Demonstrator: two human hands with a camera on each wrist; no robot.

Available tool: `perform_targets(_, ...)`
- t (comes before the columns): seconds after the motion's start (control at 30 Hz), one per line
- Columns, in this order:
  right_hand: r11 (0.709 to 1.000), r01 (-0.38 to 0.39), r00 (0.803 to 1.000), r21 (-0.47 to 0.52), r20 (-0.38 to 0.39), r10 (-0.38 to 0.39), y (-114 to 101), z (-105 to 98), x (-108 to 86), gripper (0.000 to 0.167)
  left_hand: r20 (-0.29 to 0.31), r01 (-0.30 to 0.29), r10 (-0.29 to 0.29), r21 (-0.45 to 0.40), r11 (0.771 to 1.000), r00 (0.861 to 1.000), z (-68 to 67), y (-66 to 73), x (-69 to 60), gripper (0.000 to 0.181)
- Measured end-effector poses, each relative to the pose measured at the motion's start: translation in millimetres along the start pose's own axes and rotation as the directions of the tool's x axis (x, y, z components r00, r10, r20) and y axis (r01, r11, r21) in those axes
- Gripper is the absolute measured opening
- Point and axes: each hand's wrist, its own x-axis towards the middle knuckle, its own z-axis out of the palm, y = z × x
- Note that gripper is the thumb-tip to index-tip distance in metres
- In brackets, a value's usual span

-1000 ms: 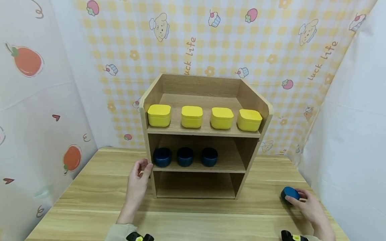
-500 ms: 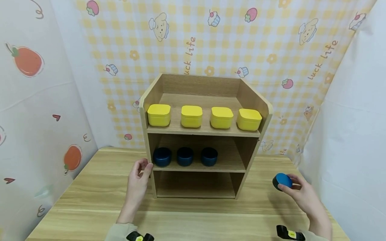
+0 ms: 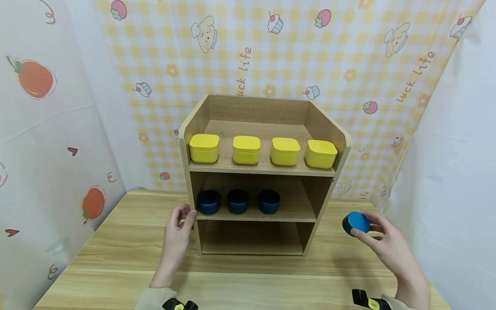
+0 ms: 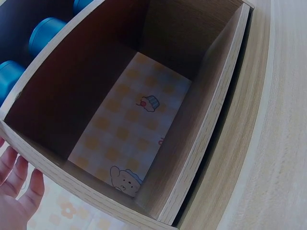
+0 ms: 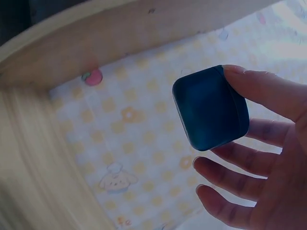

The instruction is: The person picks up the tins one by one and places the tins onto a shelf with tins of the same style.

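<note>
My right hand (image 3: pixel 389 245) holds a small blue box (image 3: pixel 357 223) with rounded corners between thumb and fingers. Hand and box are in the air to the right of the wooden shelf unit (image 3: pixel 252 171). Up close in the right wrist view, the thumb lies on one edge of the blue box (image 5: pixel 206 110); two of the fingers stand apart from it. My left hand (image 3: pixel 179 232) is at the unit's left side, loosely bent, its fingertips at the side panel's front edge. On the middle shelf stand three dark blue boxes (image 3: pixel 238 201) in a row, left of centre.
Several yellow lidded boxes (image 3: pixel 246 150) line the front of the top shelf. The bottom compartment (image 3: pixel 252 237) of the unit holds nothing visible. A wooden table (image 3: pixel 248 284) carries the unit, with patterned cloth (image 3: pixel 271 56) behind and a white cloth (image 3: pixel 445 172) on the right.
My right hand has lifted the blue box off the tabletop area and carried it up and leftward toward the shelf unit. The left hand has stayed in place.
</note>
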Motion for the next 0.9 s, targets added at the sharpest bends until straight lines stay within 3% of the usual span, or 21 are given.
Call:
perform_targets(0.3, 0.993, 0.112, 0.994, 0.033, -0.005, -0.112, -38, 3, -2.6, 0.058, -0.004, -0.003, 0.003, -0.012, 1.000, 1.000, -0.6, 1.0, 1.0, 0.026)
perform_targets(0.53, 0.976, 0.208, 0.978, 0.071, -0.001, -0.208, -57, 11, -7.5, 0.054, -0.003, -0.008, 0.008, 0.004, 1.000, 1.000, -0.4, -0.8, 0.1, 0.027)
perform_targets(0.9, 0.963, 0.261, 0.965, 0.061, 0.016, -0.263, -82, 34, -2.8, 0.052, -0.013, -0.013, 0.013, -0.004, 1.000, 1.000, 0.3, 0.6, 0.2, 0.026)
